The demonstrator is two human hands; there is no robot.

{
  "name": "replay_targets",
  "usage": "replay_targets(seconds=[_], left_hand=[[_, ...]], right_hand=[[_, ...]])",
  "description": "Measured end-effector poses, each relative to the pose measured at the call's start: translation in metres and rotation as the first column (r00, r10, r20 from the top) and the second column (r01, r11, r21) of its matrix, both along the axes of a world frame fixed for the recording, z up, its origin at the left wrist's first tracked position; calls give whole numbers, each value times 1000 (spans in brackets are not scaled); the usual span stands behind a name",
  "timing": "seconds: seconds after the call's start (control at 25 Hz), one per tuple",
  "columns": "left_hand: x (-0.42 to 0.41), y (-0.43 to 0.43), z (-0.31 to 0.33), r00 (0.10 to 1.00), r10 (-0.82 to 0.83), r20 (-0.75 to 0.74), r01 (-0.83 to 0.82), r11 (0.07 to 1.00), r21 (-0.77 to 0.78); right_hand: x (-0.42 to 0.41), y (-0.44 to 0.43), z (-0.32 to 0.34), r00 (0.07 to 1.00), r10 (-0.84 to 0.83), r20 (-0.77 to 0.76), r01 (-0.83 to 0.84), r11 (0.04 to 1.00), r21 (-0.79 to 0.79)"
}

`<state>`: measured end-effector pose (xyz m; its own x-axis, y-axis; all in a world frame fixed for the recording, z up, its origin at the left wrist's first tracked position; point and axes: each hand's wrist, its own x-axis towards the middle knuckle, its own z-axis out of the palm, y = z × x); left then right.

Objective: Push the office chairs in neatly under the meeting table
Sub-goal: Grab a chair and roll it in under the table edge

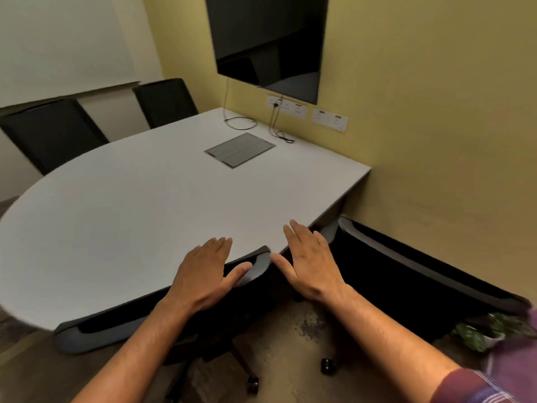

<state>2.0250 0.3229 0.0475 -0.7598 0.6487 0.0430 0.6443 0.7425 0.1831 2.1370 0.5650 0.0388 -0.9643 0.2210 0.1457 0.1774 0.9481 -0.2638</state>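
Note:
A white meeting table [139, 216] with a rounded near end fills the middle of the view. A black office chair [116, 324] is tucked against its near edge, backrest top just below the tabletop. My left hand [203, 274] rests flat and open on that backrest's right end, fingers over the table edge. My right hand [311, 266] hovers open beside it, holding nothing. A second black chair [406, 274] stands to the right, along the wall. Two more black chairs [49, 132] [165, 101] stand at the far side.
A dark screen [267, 39] hangs on the yellow wall [436, 112] with sockets and cables below. A grey cable hatch [239, 149] is set in the tabletop. A small potted plant [488, 333] sits on the floor at the right. Chair castors [327, 366] show below.

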Motion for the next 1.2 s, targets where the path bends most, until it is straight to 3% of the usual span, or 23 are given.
replay_targets(seconds=[0.28,0.4,0.6,0.76,0.84,1.0,1.2], left_hand=[[19,155,17,973,-225,-47,228,972,53],[31,227,18,925,-371,-82,377,922,87],[36,331,20,877,-478,47,480,876,-39],[26,371,13,860,-467,204,507,825,-249],[19,369,0,854,-500,143,518,799,-304],[11,361,-16,812,-584,29,567,774,-284],[4,361,-24,826,-564,-15,545,805,-232]], right_hand=[[71,123,19,955,-293,-41,293,956,12],[113,176,14,890,-455,-15,455,890,0],[176,233,-10,750,-657,73,649,753,110],[197,247,-28,738,-663,123,633,744,213],[196,250,-33,770,-633,78,604,763,229],[195,256,-42,805,-593,-22,584,785,208],[191,266,-42,825,-560,-78,564,805,184]])
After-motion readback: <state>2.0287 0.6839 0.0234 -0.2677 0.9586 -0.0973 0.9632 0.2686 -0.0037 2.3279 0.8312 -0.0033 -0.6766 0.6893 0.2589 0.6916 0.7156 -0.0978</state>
